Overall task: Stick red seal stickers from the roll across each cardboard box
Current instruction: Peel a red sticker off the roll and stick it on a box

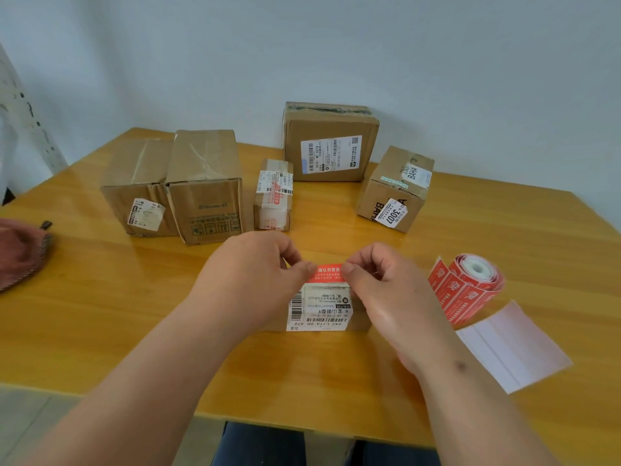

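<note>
Between both hands' fingertips, red sticker (327, 273).

Head camera – looks forward-down, close over table (100, 297).

hands (255, 267) pinching red sticker (328, 273), box (322, 309)

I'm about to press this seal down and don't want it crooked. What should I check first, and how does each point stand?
1. Both ends pinched: ok, left hand and right hand each grip the red sticker.
2. Sticker taut, unfolded: ok.
3. Over the small box: ok, above its far edge.
4. Square to the box edge: cannot tell.
5. Landing spot free: cannot tell, hands hide it.
6. Sticker roll out of the way: ok, lying to the right.
</note>
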Action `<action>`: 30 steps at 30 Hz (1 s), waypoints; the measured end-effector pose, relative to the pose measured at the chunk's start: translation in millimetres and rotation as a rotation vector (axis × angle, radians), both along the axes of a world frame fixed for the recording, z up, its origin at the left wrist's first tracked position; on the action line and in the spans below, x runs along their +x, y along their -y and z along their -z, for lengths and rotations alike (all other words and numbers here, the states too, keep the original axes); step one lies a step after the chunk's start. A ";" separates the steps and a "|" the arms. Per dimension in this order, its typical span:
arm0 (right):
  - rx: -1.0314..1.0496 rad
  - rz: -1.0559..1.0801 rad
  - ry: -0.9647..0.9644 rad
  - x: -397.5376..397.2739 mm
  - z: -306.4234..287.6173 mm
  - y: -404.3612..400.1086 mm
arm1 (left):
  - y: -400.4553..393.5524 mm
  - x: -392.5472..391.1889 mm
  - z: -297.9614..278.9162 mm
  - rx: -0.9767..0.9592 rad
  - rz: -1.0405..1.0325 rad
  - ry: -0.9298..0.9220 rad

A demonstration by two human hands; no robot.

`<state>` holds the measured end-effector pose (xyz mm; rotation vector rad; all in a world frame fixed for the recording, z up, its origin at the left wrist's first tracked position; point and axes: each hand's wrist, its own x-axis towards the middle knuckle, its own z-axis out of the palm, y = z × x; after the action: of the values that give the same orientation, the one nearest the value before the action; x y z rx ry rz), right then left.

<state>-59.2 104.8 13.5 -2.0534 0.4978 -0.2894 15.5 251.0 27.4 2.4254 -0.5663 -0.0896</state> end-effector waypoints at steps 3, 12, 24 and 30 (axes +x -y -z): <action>-0.084 -0.003 -0.031 1.8 1.5 -0.1 | 5.1 3.4 -2.8 0.091 -0.008 0.023; 0.038 0.013 -0.018 2.5 1.8 3.8 | 5.7 11.7 7.2 -0.018 0.125 -0.002; -0.061 0.030 -0.082 9.0 7.2 0.9 | 12.9 25.8 2.0 0.073 0.190 -0.191; -0.155 0.038 -0.106 11.9 11.2 -0.1 | 9.3 30.2 0.8 0.065 0.178 -0.229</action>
<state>-47.2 104.9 2.3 -2.2201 0.5960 -0.2491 45.6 241.7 26.6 2.3795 -0.6803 -0.4613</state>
